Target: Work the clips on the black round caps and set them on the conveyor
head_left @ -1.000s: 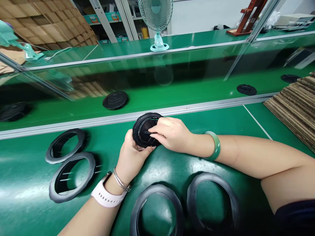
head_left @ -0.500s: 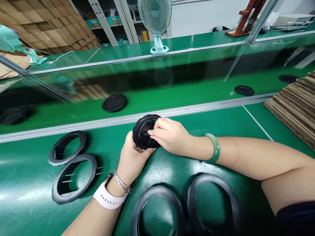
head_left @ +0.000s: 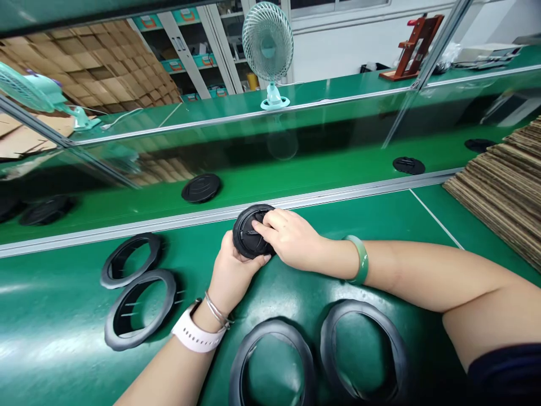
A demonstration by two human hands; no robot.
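Observation:
A round black plastic cap (head_left: pixel 249 232) is tilted up on edge over the green bench, its ribbed inner side facing me. My left hand (head_left: pixel 233 275) grips its lower rim from below, fingers curled round it. My right hand (head_left: pixel 291 238) lies over its right half, fingertips pressing on a small part at the centre of the cap. Several black rings lie flat around my arms: two on the left (head_left: pixel 131 258) (head_left: pixel 140 307) and two near me (head_left: pixel 273 365) (head_left: pixel 362 349).
A metal rail (head_left: pixel 169 221) separates the bench from a green conveyor belt carrying black caps (head_left: pixel 202 188) (head_left: pixel 408 165). A stack of brown cardboard sheets (head_left: pixel 505 186) sits at the right. A desk fan (head_left: pixel 269 51) stands on the far shelf.
The view has tilted up and shifted; the caps on the belt drifted slightly. Both hands stay on the cap, the right fingers still working at its centre.

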